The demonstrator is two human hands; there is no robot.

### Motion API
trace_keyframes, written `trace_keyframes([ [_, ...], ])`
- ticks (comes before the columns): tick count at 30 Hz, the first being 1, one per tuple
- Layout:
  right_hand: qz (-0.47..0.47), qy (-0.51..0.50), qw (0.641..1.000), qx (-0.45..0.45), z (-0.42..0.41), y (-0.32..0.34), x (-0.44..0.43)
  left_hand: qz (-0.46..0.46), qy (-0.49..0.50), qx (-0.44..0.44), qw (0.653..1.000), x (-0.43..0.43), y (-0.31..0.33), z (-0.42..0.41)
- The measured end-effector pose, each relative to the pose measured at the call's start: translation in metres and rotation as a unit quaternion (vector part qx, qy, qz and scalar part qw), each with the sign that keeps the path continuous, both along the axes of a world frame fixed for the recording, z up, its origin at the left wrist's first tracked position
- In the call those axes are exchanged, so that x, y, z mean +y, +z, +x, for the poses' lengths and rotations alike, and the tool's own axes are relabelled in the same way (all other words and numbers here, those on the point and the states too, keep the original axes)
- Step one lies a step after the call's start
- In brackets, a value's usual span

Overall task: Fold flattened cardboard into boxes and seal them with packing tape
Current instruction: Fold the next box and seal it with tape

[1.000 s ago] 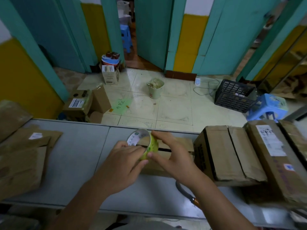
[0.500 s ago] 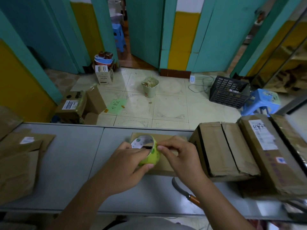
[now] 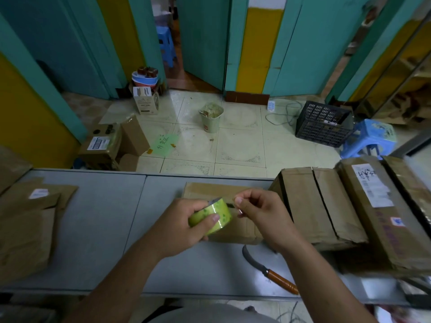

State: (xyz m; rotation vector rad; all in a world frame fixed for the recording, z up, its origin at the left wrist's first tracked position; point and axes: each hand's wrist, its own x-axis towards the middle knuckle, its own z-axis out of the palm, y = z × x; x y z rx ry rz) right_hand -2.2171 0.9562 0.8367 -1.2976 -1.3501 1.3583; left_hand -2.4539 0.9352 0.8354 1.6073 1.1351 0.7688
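My left hand [image 3: 180, 223] grips a green roll of packing tape [image 3: 211, 215], thumb across its face, just above a small folded cardboard box [image 3: 210, 191] on the grey table [image 3: 105, 217]. My right hand [image 3: 261, 212] is beside the roll, thumb and forefinger pinched together at the tape's edge; the free end is too thin to make out. The box is partly hidden behind both hands.
Large cardboard boxes [image 3: 319, 206] crowd the table's right side. Flattened cardboard [image 3: 28, 220] lies at the left. A knife with a wooden handle [image 3: 270, 272] lies near the front edge. Beyond the table stand a bin [image 3: 211, 117], a black crate [image 3: 323, 123] and a blue stool [image 3: 370, 138].
The roll has turned in my left hand from showing its open core to showing its side. It sits lower over the box, and my right fingers have come off the roll's rim.
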Motion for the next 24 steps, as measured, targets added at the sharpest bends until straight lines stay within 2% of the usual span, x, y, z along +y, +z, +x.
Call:
trace_keyframes([
  [5,0.011,0.012,1.0,-0.001,0.009,0.009,-0.004,-0.033,0.023,0.186,0.982,0.014,-0.004,-0.006],
  [7,0.007,-0.004,1.0,0.011,0.008,0.007,-0.005,-0.057,0.036,0.199,0.978,0.02,-0.005,-0.006],
  [9,-0.021,-0.037,0.998,0.047,0.009,0.002,-0.003,-0.062,0.041,0.157,0.985,0.022,-0.005,-0.007],
  [12,-0.107,-0.074,0.979,0.155,0.015,-0.005,0.002,-0.048,-0.003,0.029,0.998,0.021,-0.002,-0.019],
  [15,-0.164,-0.095,0.959,0.213,0.017,-0.014,0.005,-0.087,-0.025,-0.138,0.986,0.017,0.001,-0.034],
  [17,-0.169,-0.108,0.954,0.225,0.015,-0.018,0.006,-0.098,-0.043,-0.17,0.98,0.016,0.0,-0.037],
  [19,-0.155,-0.107,0.958,0.216,0.015,-0.019,0.006,-0.086,-0.043,-0.158,0.983,0.016,-0.003,-0.036],
  [21,-0.129,-0.094,0.974,0.16,0.02,-0.014,0.007,-0.054,-0.03,-0.115,0.992,0.019,-0.009,-0.04],
  [24,-0.085,-0.082,0.989,0.088,0.033,-0.003,0.009,-0.005,-0.003,0.042,0.999,0.028,-0.014,-0.053],
])
